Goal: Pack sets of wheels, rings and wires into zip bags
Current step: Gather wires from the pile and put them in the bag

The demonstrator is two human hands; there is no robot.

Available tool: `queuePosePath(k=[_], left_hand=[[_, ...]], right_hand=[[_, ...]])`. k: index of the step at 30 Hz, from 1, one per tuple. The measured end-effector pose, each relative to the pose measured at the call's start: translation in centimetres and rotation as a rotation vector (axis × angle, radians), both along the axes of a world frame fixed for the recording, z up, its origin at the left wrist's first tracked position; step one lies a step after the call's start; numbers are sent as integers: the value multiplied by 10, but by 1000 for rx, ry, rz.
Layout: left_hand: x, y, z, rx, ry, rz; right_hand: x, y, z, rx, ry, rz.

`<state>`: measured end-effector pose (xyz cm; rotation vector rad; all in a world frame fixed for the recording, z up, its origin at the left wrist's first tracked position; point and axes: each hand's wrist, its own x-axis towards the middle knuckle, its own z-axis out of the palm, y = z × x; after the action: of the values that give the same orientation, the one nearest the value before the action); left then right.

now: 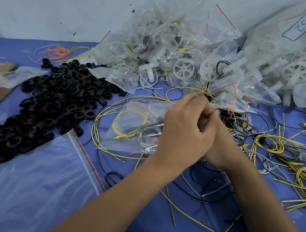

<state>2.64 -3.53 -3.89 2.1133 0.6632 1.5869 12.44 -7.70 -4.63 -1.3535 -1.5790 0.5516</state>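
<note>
Blue cloth [18,185] carries black rings [51,100] at nine o'clock. At centre, left hand [184,128] and right hand [216,137], pressed together, pinch the zip bag [137,121] of wires. Sealing likely goes best pinching steadily along the strip. Wheels [302,78] lie at two o'clock.

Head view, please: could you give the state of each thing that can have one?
left hand: curled, pinching the zip bag
right hand: mostly hidden, at the bag's edge
zip bag: holds wires, seal state unclear
packed bags: heaped
black rings: loose pile
</note>
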Motion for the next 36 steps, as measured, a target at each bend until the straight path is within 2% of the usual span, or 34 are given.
queuePosePath(k=[2,4,6,9,14,16,19,21,25,30,33,36], left_hand=[[-1,0,0,2,-35,19],[-2,2,-1,-7,-65,30],[-2,4,-4,-39,-75,50],[-1,8,-15,-143,-68,56],[3,17,-38,-420,19,-27],[5,22,-43,-514,83,-44],[5,28,-48,-557,132,-55],[5,29,-48,-558,138,-62],[4,29,-48,-566,144,-71],[3,28,-46,-565,149,-50],[2,28,-46,-564,184,-25],[0,29,-45,-559,191,5]], right_hand=[[-3,0,1,-44,37,10],[-4,1,5,19,103,66],[-2,1,4,34,92,9],[8,5,-3,15,14,-155],[20,12,-8,123,139,-506],[30,11,-7,186,133,-671],[56,13,-2,209,-70,-950],[75,19,1,131,-197,-1032],[95,48,7,18,-622,-943],[102,84,16,-99,-959,-814],[110,96,11,-197,-1060,-762],[119,103,11,-226,-997,-819]])
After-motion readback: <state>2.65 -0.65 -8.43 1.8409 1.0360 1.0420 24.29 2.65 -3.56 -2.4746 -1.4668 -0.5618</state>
